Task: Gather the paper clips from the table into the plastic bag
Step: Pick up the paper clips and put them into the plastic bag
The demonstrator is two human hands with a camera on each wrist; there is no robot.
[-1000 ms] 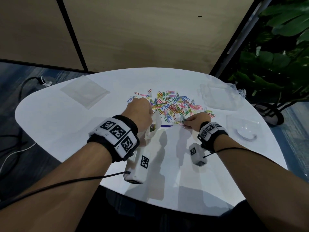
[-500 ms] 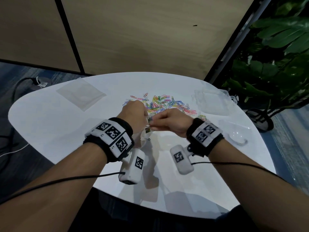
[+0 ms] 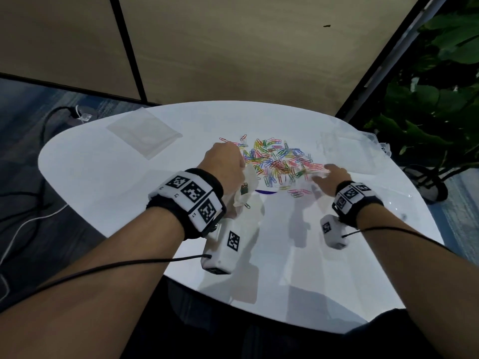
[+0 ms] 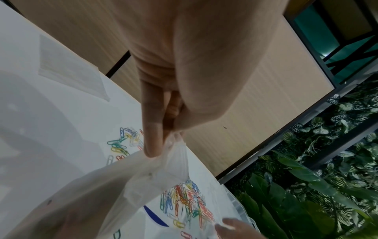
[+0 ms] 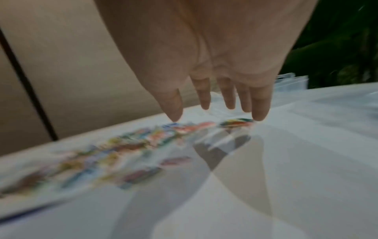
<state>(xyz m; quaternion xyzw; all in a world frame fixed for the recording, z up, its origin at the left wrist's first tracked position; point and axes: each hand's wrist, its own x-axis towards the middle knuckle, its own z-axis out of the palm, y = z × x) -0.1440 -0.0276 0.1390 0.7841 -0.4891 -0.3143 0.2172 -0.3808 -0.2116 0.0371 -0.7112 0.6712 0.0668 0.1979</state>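
Clips dropped a moment ago show inside the plastic bag (image 3: 242, 193), pinched by the left hand (image 3: 224, 164). Right hand (image 3: 330, 178), fingers spread, has swung back to the paper clips (image 3: 280, 161) at the desk's (image 3: 103, 182) twelve o'clock for another batch.

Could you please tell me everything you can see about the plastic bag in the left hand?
The bag is small, of thin, clear, crinkled plastic. The left hand pinches its top edge between thumb and fingers, so it hangs over the table beside the clips. In the head view a few dark clips sit inside it. Whether its bottom touches the table is unclear. The right hand is apart from it, reaching to the pile.
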